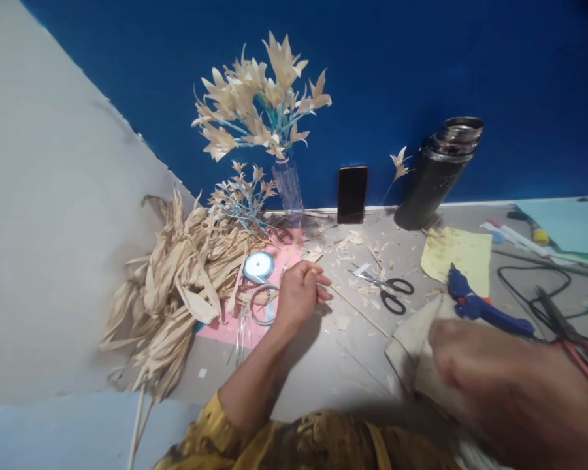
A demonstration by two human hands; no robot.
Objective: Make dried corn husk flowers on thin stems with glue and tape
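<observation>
1. Two hands are seen over a grey table (333,365) strewn with husk scraps.
2. The left hand (298,294) is loosely curled, and a thin stick (360,313) is pinched at its fingertips; the stick runs away to the right across the table.
3. Just left of that hand, a ribbon roll (258,266) and a wire ring (262,307) are laid on a pink sheet (225,329).
4. A heap of dried husks (176,287) is piled further left, against the pale wall.
5. The right hand (490,372) is blurred and close to the camera; a pale husk piece (414,339) is touched or held by it, but the grip cannot be told.
6. Scissors (389,290) are laid open between the two hands, just beyond the stick.
7. A blue glue gun (475,307) is rested beside the right hand, partly on a yellow paper (458,254).
8. At the back, husk flowers (262,104) are stood in a clear vase (288,189), with a smaller sprig (242,192) just beside it.
9. A phone (352,194) is leaned upright against the blue wall, and a dark flask (438,170) is stood to its right.
</observation>
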